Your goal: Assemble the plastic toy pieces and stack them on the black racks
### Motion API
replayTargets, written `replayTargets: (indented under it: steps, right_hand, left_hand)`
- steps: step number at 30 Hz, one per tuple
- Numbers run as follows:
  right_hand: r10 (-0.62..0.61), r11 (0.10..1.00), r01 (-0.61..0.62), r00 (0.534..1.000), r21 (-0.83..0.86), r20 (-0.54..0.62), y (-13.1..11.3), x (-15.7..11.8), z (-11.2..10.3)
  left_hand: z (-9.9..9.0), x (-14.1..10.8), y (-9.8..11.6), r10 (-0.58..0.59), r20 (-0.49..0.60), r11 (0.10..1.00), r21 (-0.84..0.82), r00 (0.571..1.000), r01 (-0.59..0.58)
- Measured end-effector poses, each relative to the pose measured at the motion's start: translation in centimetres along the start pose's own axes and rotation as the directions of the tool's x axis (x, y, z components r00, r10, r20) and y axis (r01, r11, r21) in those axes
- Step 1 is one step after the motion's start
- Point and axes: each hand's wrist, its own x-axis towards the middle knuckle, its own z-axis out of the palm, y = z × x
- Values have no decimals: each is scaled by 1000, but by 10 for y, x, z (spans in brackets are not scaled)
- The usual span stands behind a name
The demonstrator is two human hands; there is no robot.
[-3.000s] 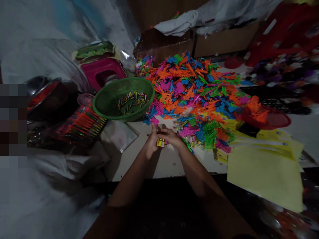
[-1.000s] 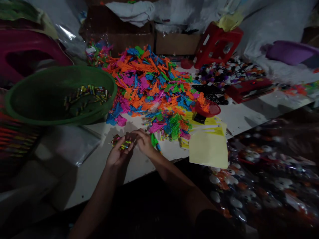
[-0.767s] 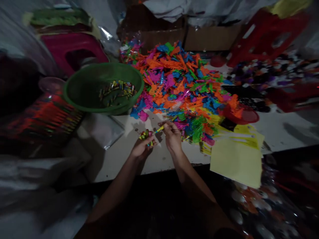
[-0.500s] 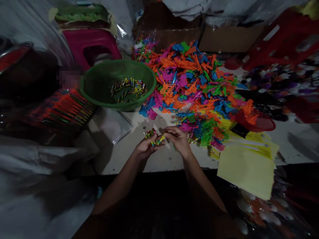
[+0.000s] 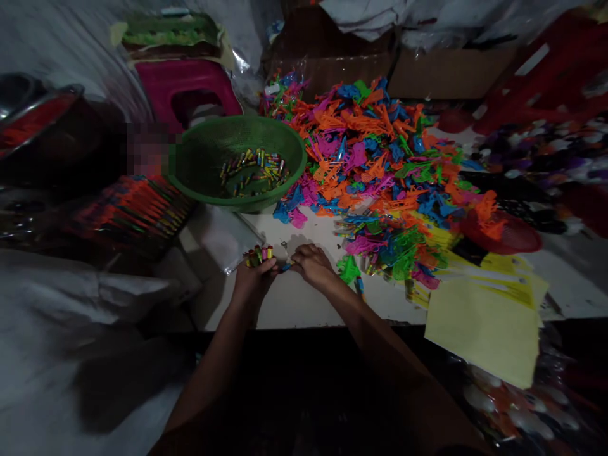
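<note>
My left hand (image 5: 254,278) is closed around several small coloured tubes (image 5: 260,253), whose red, yellow and pink ends stick up above the fingers. Just to its right, my right hand (image 5: 311,263) has its fingers pinched on a small blue piece (image 5: 285,268), low over the white table (image 5: 294,310). The full shape of that piece is hidden by the fingers. A green plastic toy piece (image 5: 349,269) lies beside my right wrist, with a blue and yellow tube (image 5: 360,289) at its lower end.
A green basket (image 5: 190,180) with more small tubes stands behind my hands. To the right spreads a heap of bright plastic toy pieces (image 5: 361,152). Yellow card sheets (image 5: 484,329) overhang the table's front edge. A pack of orange-topped items (image 5: 137,209) lies at left.
Both hands have shifted left, the left one still with its tubes. My right hand now pinches a blue piece instead of a yellow one. The green toy piece now shows on the table.
</note>
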Motion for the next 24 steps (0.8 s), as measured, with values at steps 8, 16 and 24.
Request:
replayTargets:
  steps: [8, 16, 24]
  right_hand:
    - [379, 918, -344, 909, 197, -175, 10, -39, -26]
    - [190, 965, -189, 982, 181, 11, -15, -35, -23]
    - [414, 910, -408, 903, 72, -112, 9, 79, -31]
  left_hand:
    - [24, -4, -20, -75, 152, 995, -57, 985, 84]
    - [52, -7, -35, -62, 211, 980, -173, 976, 100]
    - [35, 9, -21, 16, 45, 989, -146, 999, -9]
